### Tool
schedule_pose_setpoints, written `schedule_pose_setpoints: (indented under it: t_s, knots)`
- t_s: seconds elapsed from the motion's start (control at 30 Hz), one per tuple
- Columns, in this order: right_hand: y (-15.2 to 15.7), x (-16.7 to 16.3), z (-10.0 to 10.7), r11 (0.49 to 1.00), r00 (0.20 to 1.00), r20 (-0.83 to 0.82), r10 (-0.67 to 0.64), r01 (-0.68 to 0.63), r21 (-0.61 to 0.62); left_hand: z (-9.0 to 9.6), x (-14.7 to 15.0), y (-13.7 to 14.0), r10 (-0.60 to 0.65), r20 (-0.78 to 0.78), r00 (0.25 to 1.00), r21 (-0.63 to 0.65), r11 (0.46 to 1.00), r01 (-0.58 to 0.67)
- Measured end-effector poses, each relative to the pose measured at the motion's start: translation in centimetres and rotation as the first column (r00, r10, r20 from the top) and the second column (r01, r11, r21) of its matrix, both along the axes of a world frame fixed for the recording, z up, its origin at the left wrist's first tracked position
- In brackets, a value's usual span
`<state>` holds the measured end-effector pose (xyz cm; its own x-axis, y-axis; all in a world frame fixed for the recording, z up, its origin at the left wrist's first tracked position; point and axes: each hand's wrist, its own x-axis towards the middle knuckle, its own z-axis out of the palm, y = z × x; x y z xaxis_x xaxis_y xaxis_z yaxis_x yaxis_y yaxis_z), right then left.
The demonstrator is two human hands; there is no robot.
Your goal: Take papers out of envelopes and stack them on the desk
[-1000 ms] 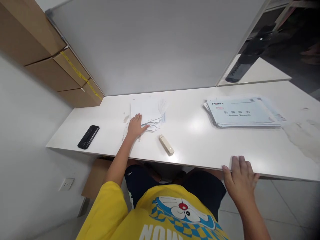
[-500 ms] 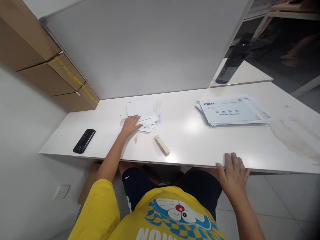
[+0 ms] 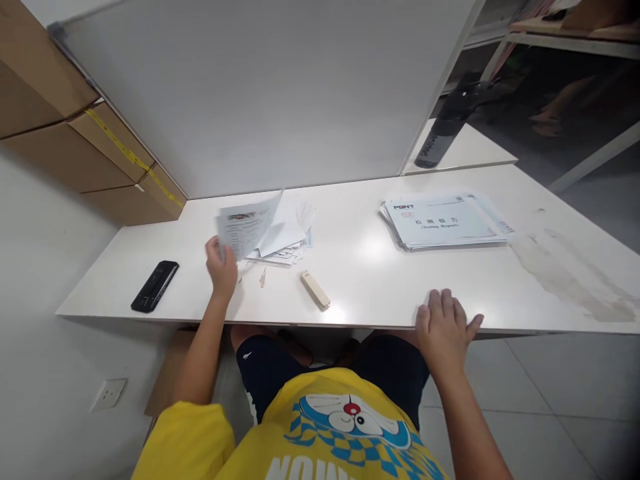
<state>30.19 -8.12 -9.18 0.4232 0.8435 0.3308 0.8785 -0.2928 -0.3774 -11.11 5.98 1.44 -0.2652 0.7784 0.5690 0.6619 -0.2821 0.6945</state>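
Note:
My left hand point(image 3: 222, 268) pinches the near left edge of a printed sheet of paper point(image 3: 245, 230), which is lifted and curled, with print and a dark picture on the visible side. Beneath and to the right of it lies a loose stack of papers point(image 3: 287, 237). My right hand point(image 3: 443, 325) rests on the front edge of the white table with its fingers spread, holding nothing. Between the hands, nearer the left, lies a cream stapler point(image 3: 315, 289). A neater stack of printed reports point(image 3: 447, 223) lies beyond my right hand.
A black phone point(image 3: 155, 287) lies at the table's left. Cardboard boxes point(image 3: 110, 167) stand stacked in the back left corner. A white panel point(image 3: 275, 93) rises along the back edge. A dark bottle point(image 3: 440, 133) stands at the back right; a brownish stain point(image 3: 565, 273) marks the table's right side.
My left hand has moved left from the loose stack and lifted a sheet by its edge, showing its printed side. My right hand stays on the table edge, fingers slightly shifted. The view has turned slightly.

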Motion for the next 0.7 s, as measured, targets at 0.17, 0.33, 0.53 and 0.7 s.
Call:
schedule_pose_setpoints:
  t_s: [0.17,0.33,0.53,0.7]
  knots:
    - [0.2,-2.9,2.0,0.995,0.979,-0.179,0.095,-0.093,0.019,-2.9,1.7,-7.1,-0.037,0.625,0.780,0.026,0.999,0.026]
    - [-0.2,-8.5,5.4,0.890,0.654,-0.633,0.414,-0.437,0.130,-2.8,5.9,-13.0,-0.037,0.821,0.570,-0.119,0.965,0.234]
    - [1.7,-9.5,7.6,0.795,-0.062,-0.923,0.379,-0.488,0.359,-1.7,6.9,-15.8,-0.072,0.854,0.515,-0.191,0.878,0.439]
    - [2.3,-7.4,7.0,0.870,-0.030,-0.931,0.364,-0.346,0.351,-2.9,7.7,-16.5,-0.066,0.832,0.551,-0.221,0.872,0.438]
